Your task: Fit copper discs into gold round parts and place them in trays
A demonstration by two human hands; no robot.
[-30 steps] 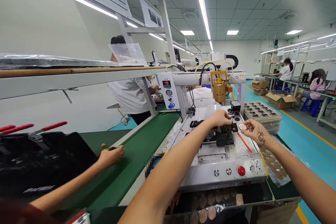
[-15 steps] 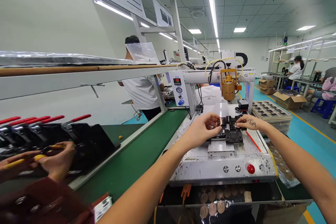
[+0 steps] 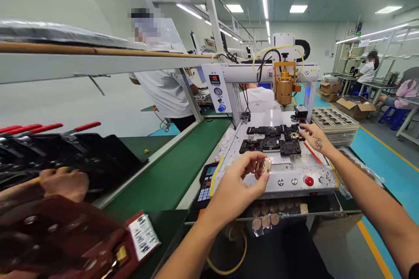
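Observation:
My left hand (image 3: 237, 183) holds a small round copper-coloured coil disc (image 3: 263, 166) between thumb and fingers, in front of the white machine bed (image 3: 262, 170). My right hand (image 3: 312, 135) reaches to the right end of the black fixture blocks (image 3: 273, 141), fingertips on a round disc (image 3: 295, 135) seated in the fixture. Above the bed hangs the machine's gold dispensing head (image 3: 284, 87). Whether the right hand grips the seated disc, I cannot tell.
A green conveyor belt (image 3: 170, 170) runs on the left. Another person's hand (image 3: 65, 183) works at black clamps with red handles (image 3: 49, 128). Stacked trays (image 3: 334, 120) stand right of the machine. A red button (image 3: 308, 180) and a bag of discs (image 3: 268, 219) are at the front. People work behind.
My left hand has drawn back from the fixture toward me with a disc in it. My right hand stays at the fixture's right end. The view has tilted down.

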